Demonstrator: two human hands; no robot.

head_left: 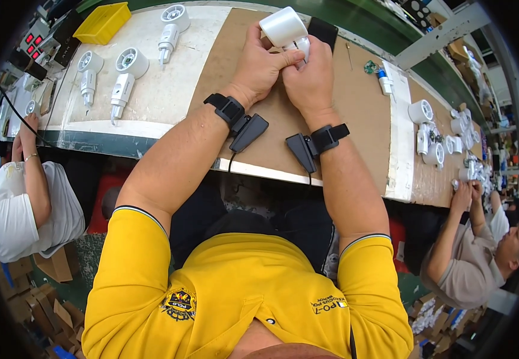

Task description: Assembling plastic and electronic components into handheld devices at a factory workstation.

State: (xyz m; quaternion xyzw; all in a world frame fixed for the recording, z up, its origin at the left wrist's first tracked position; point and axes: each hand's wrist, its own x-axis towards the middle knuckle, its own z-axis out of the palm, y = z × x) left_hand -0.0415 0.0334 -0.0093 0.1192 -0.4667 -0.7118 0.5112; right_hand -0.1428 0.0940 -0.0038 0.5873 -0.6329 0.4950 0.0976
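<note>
Over the far part of the brown cardboard, both hands hold one white cylindrical housing [283,27] with a narrower white neck below it. My left hand [258,70] grips it from the left, the thumb pressed along the neck. From the right, my right hand [312,81] closes its fingers round the neck; its fingertips are partly hidden. The housing is tilted, its smooth side wall showing. On the white board to the left lie similar white units, including a near one [122,90] with an open round head, a stem and short wires.
A yellow bin [102,23] stands at the far left. To the right are a thin metal tool [348,55], a small blue-and-white part [384,82] and several white housings [420,112]. People sit at the bench on both sides. A metal post [442,36] rises at the far right.
</note>
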